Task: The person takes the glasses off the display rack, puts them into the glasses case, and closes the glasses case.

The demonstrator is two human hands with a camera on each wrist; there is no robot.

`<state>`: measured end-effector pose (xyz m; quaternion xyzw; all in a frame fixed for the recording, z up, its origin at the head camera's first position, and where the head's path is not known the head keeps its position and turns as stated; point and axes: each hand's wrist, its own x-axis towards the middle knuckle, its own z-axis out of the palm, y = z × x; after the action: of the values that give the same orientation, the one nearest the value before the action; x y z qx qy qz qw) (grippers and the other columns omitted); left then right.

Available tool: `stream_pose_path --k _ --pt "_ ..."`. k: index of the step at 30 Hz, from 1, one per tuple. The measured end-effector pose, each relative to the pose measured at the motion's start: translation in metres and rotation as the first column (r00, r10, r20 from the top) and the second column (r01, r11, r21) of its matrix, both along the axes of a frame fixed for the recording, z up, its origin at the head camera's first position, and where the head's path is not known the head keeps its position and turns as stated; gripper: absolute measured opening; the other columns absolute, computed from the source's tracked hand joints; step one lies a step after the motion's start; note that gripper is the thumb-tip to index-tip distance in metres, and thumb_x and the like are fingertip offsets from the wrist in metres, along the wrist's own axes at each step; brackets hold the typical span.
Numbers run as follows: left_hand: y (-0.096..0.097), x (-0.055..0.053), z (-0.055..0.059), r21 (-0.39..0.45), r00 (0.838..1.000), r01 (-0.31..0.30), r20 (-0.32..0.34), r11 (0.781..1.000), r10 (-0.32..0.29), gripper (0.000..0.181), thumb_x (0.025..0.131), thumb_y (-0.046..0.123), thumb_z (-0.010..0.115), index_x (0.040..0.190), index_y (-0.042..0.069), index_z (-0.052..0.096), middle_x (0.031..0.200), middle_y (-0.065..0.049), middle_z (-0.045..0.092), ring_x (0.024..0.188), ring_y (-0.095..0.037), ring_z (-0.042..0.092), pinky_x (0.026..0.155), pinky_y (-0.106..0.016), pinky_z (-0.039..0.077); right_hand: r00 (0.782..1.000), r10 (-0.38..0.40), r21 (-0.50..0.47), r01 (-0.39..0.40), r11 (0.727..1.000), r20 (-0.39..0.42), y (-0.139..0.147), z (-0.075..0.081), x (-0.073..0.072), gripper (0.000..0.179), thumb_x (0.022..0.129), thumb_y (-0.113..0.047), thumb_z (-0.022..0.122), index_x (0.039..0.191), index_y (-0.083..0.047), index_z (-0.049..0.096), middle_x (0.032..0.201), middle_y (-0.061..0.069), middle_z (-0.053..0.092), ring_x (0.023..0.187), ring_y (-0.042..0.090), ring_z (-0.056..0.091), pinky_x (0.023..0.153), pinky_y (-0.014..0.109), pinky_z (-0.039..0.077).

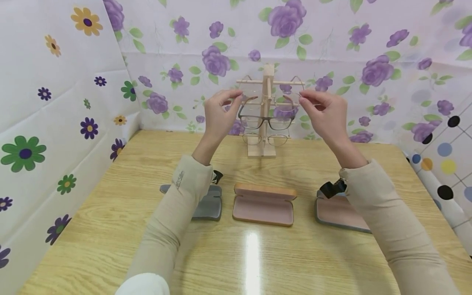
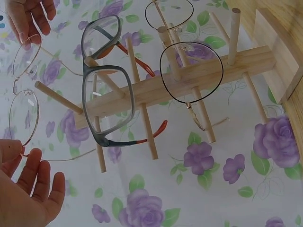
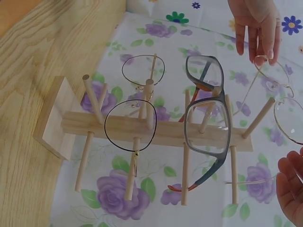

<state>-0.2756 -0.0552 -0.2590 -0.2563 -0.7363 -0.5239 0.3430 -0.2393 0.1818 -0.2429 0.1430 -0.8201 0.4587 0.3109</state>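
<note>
My left hand [image 1: 221, 116] and right hand [image 1: 326, 116] are raised on either side of a wooden glasses stand [image 1: 268, 71]. Between them they hold a pair of thin gold-rimmed glasses [image 2: 23, 116], one hand pinching each outer end of the frame near the hinge. In the left wrist view its temples point toward the stand's top pegs. Below hang dark grey-framed glasses [image 3: 208, 125] with orange temple tips. Lower still, thin black-rimmed round glasses [image 3: 130, 125] rest on the pegs.
Three open glasses cases lie on the wooden table [image 1: 121, 213]: a grey one [image 1: 210, 205] partly behind my left sleeve, an orange one with pink lining [image 1: 263, 209], and a dark pink-lined one [image 1: 341, 213] partly behind my right arm. Flowered cloth [image 1: 158, 61] hangs behind.
</note>
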Motion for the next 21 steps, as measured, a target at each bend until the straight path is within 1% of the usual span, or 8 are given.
stream_pose_path --k 3,6,8,11,15,21 --pt "0.000 0.002 0.000 -0.007 0.999 -0.002 -0.047 1.000 0.001 0.013 0.085 0.000 0.059 0.092 -0.007 0.067 0.092 -0.017 0.067 0.085 -0.023 0.061 0.077 -0.024 0.049 1.000 0.011 0.000 -0.011 1.000 -0.026 0.000 -0.001 0.003 0.020 0.087 -0.013 0.063 0.103 -0.003 0.069 0.096 0.015 0.067 0.075 -0.007 0.055 0.070 0.013 0.047" --pt "0.000 0.005 0.000 -0.015 0.997 -0.001 -0.080 1.000 0.000 0.012 0.085 0.000 0.059 0.091 -0.007 0.067 0.091 -0.017 0.067 0.084 -0.024 0.061 0.076 -0.023 0.048 0.999 0.012 -0.011 -0.012 1.000 -0.035 0.001 -0.002 0.005 0.021 0.087 -0.013 0.063 0.103 -0.003 0.069 0.095 0.014 0.067 0.075 -0.006 0.056 0.070 0.014 0.047" --pt "-0.001 0.007 0.000 -0.023 0.994 -0.002 -0.108 1.000 -0.001 0.012 0.085 -0.001 0.059 0.091 -0.007 0.068 0.090 -0.017 0.067 0.083 -0.025 0.061 0.076 -0.024 0.048 0.999 0.009 -0.017 -0.010 1.000 -0.036 0.001 -0.002 0.007 0.021 0.087 -0.014 0.063 0.103 -0.002 0.069 0.095 0.013 0.068 0.075 -0.005 0.057 0.071 0.014 0.047" --pt "-0.001 0.010 0.001 -0.036 0.989 -0.007 -0.149 0.999 0.001 0.012 0.085 -0.001 0.059 0.090 -0.007 0.068 0.089 -0.017 0.067 0.083 -0.026 0.061 0.075 -0.030 0.049 0.999 0.008 -0.024 -0.009 1.000 -0.040 0.001 -0.001 0.011 0.022 0.087 -0.015 0.063 0.103 -0.002 0.069 0.095 0.011 0.068 0.076 -0.005 0.057 0.071 0.014 0.047" --pt "-0.002 0.014 0.002 -0.039 0.982 -0.009 -0.187 0.999 0.002 0.011 0.083 -0.002 0.060 0.089 -0.006 0.068 0.088 -0.017 0.067 0.083 -0.027 0.060 0.075 -0.035 0.049 0.999 0.012 -0.032 -0.014 0.999 -0.053 0.001 0.000 0.015 0.022 0.086 -0.015 0.063 0.103 -0.001 0.069 0.095 0.010 0.068 0.076 -0.004 0.058 0.071 0.015 0.047" --pt "-0.001 0.018 0.003 -0.024 0.972 -0.001 -0.236 1.000 -0.005 0.010 0.082 -0.002 0.062 0.088 -0.006 0.068 0.087 -0.017 0.067 0.081 -0.027 0.060 0.073 -0.035 0.049 0.994 0.014 -0.005 -0.014 1.000 -0.105 0.003 0.003 0.021 0.020 0.086 -0.012 0.064 0.102 -0.002 0.070 0.095 0.013 0.068 0.076 -0.008 0.057 0.071 0.013 0.047"
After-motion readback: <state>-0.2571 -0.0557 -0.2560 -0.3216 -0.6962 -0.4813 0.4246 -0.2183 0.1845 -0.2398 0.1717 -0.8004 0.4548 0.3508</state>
